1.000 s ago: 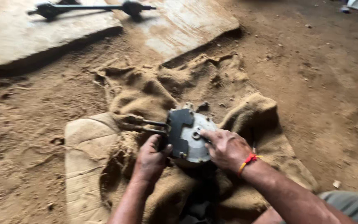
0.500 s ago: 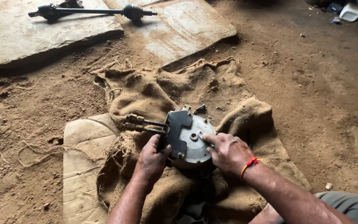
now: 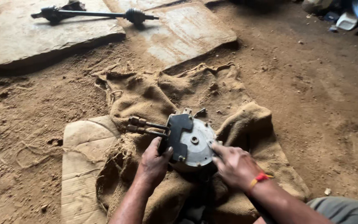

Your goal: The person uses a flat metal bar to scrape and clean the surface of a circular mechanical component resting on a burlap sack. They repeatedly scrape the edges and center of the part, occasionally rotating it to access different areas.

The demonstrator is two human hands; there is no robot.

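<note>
Gripping the round metal unit (image 3: 191, 145) by its dark bracket, the left hand (image 3: 154, 162) steadied it while the right hand (image 3: 233, 165) pinched its rim. It rested on crumpled burlap sacking (image 3: 166, 93) over cardboard (image 3: 83, 166) on the dirt floor (image 3: 324, 91), with an axle shaft (image 3: 96, 14) well apart on a slab (image 3: 42, 37).

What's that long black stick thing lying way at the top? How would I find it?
Look past the burlap sack on the dirt floor to the flat stone slab at the top left. Lying across its far edge is the long black shaft. It is thin in the middle with a fat ribbed bulge near each end, unlike the round metal part between the hands.
</note>
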